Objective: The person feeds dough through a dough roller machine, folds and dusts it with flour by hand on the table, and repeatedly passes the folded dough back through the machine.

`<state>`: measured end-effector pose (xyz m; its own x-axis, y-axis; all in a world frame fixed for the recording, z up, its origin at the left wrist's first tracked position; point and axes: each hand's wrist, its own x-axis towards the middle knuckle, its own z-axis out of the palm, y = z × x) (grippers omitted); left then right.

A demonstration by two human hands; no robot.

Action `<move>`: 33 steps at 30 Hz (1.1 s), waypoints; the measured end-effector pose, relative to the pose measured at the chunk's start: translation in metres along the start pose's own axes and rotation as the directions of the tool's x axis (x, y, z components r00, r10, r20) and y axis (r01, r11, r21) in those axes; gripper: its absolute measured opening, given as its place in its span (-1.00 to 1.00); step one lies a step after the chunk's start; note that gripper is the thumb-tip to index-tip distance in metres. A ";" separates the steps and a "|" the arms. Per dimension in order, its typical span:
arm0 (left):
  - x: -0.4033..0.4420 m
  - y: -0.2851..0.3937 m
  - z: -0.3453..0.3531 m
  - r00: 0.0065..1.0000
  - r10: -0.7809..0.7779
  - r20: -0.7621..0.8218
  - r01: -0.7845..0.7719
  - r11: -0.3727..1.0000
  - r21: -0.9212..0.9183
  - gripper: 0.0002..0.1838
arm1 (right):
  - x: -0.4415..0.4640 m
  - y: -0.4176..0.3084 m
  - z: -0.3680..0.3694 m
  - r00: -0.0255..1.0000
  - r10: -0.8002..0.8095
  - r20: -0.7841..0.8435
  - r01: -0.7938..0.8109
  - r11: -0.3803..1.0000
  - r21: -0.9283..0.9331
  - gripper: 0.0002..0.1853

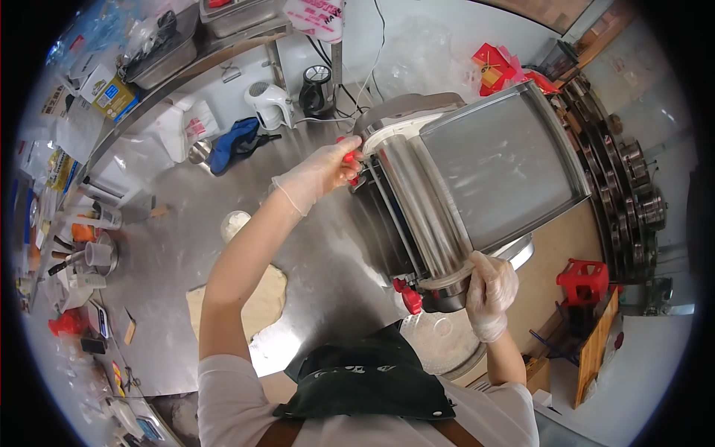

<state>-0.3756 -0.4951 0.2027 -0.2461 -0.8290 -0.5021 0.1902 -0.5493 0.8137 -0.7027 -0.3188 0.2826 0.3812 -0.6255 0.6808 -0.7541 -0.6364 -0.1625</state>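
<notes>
A steel dough sheeter (421, 201) stands at the right of the worktop, its long roller running between two end housings. My left hand (328, 170), in a clear glove, is closed on a red knob (350, 156) at the far end of the machine. My right hand (491, 290), also gloved, is curled against the near end housing, beside the tray's corner; what its fingers hold is hidden. Another red knob (408, 296) sits at the near end, left of that hand. A flat piece of dough (270, 307) lies on the worktop, partly behind my left forearm.
A steel tray (499, 164) slopes off the machine's right side. On the steel worktop (171, 253) are a small bowl of white stuff (235, 223) and a knife (130, 328). A white hand mixer (269, 104) stands at the back. A red stool (583, 281) is at right.
</notes>
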 end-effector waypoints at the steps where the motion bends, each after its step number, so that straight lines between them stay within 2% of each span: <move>1: 0.002 -0.001 0.003 0.999 0.034 -0.035 -0.032 0.999 0.035 -0.52 | 0.000 0.000 0.000 1.000 0.000 -0.004 0.000 1.000 0.005 -0.56; 2: 0.004 -0.001 0.005 0.993 0.099 -0.071 -0.091 0.990 0.104 -0.54 | 0.000 0.000 0.000 1.000 -0.002 -0.007 0.002 1.000 0.002 -0.56; 3: 0.007 -0.006 0.001 0.894 0.447 -0.029 -0.387 0.804 0.452 -0.58 | 0.001 0.000 0.001 1.000 -0.003 -0.010 0.003 1.000 0.000 -0.57; 4: 0.011 -0.011 -0.003 0.677 0.736 0.016 -0.486 0.431 0.760 -0.60 | 0.001 0.000 0.001 1.000 -0.004 -0.012 0.004 1.000 -0.002 -0.57; 5: 0.013 -0.017 -0.009 0.421 0.874 0.242 -0.439 -0.037 0.898 -0.62 | 0.001 -0.001 0.001 1.000 -0.002 -0.005 0.002 1.000 -0.002 -0.57; 6: 0.007 -0.006 -0.011 0.327 0.847 0.418 -0.350 -0.302 0.887 -0.53 | 0.002 -0.001 0.000 1.000 0.001 0.003 -0.001 1.000 -0.003 -0.57; 12: -0.009 -0.008 0.000 0.476 0.824 0.308 -0.088 -0.304 0.949 -0.44 | 0.000 0.000 -0.001 1.000 0.003 0.007 -0.003 1.000 0.004 -0.56; 13: -0.012 -0.007 0.002 0.642 0.762 0.082 -0.271 0.125 0.955 -0.47 | 0.000 0.000 0.000 1.000 0.002 0.006 -0.002 1.000 0.003 -0.56; 14: -0.016 -0.007 0.003 0.824 0.566 -0.014 -0.360 0.543 0.759 -0.49 | 0.000 0.000 0.000 1.000 0.002 0.004 -0.002 1.000 -0.001 -0.56; 15: -0.019 -0.007 0.005 0.939 0.325 -0.109 -0.249 0.865 0.435 -0.51 | 0.000 0.000 0.000 1.000 0.001 0.003 -0.001 1.000 -0.004 -0.56; 16: -0.018 -0.003 0.001 0.997 0.080 -0.009 -0.080 0.994 0.073 -0.51 | 0.000 0.000 0.000 1.000 -0.002 0.002 0.002 1.000 -0.007 -0.56; 17: -0.014 -0.001 -0.004 0.998 0.011 0.067 -0.008 0.999 -0.050 -0.52 | 0.000 0.000 0.001 1.000 0.001 0.003 -0.001 1.000 -0.007 -0.57; 22: 0.001 -0.002 0.000 0.997 0.082 -0.014 -0.082 0.997 0.015 -0.54 | 0.002 -0.001 0.000 1.000 0.009 0.009 -0.009 1.000 -0.007 -0.58; 23: 0.002 -0.003 0.001 0.990 0.136 -0.036 -0.133 0.988 0.074 -0.54 | 0.002 -0.001 0.000 1.000 0.007 0.006 -0.007 1.000 -0.010 -0.58; 24: 0.003 -0.004 -0.001 0.959 0.283 -0.034 -0.267 0.935 0.233 -0.54 | 0.001 -0.001 0.001 1.000 0.006 0.003 -0.006 1.000 -0.012 -0.58; 25: 0.007 -0.004 -0.007 0.836 0.531 0.135 -0.520 0.691 0.502 -0.56 | 0.001 0.000 0.001 1.000 0.005 0.001 -0.005 1.000 -0.013 -0.58; 26: 0.010 -0.004 -0.012 0.592 0.744 0.309 -0.618 0.173 0.767 -0.57 | 0.001 0.000 0.001 1.000 0.003 0.000 -0.003 1.000 -0.008 -0.58; 27: 0.011 -0.001 -0.015 0.309 0.850 0.428 -0.489 -0.244 0.837 -0.58 | 0.002 0.001 0.001 1.000 0.002 -0.001 -0.002 1.000 -0.004 -0.58; 28: 0.012 0.000 -0.017 0.267 0.829 0.492 -0.408 -0.365 0.837 -0.55 | 0.001 0.000 0.001 1.000 0.003 0.000 -0.003 1.000 0.001 -0.58; 30: 0.007 0.000 -0.018 0.364 0.801 0.475 -0.332 -0.365 0.870 -0.50 | 0.001 0.000 0.000 1.000 0.009 0.006 -0.009 1.000 0.001 -0.58; 33: -0.007 -0.005 -0.007 0.487 0.818 0.305 -0.189 -0.242 0.951 -0.42 | 0.001 0.000 0.001 1.000 0.011 0.000 -0.011 1.000 -0.006 -0.58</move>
<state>-0.3687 -0.4874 0.2001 -0.2545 -0.8212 0.5108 -0.9038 0.3899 0.1765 -0.7020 -0.3193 0.2826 0.3728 -0.6325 0.6790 -0.7612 -0.6269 -0.1660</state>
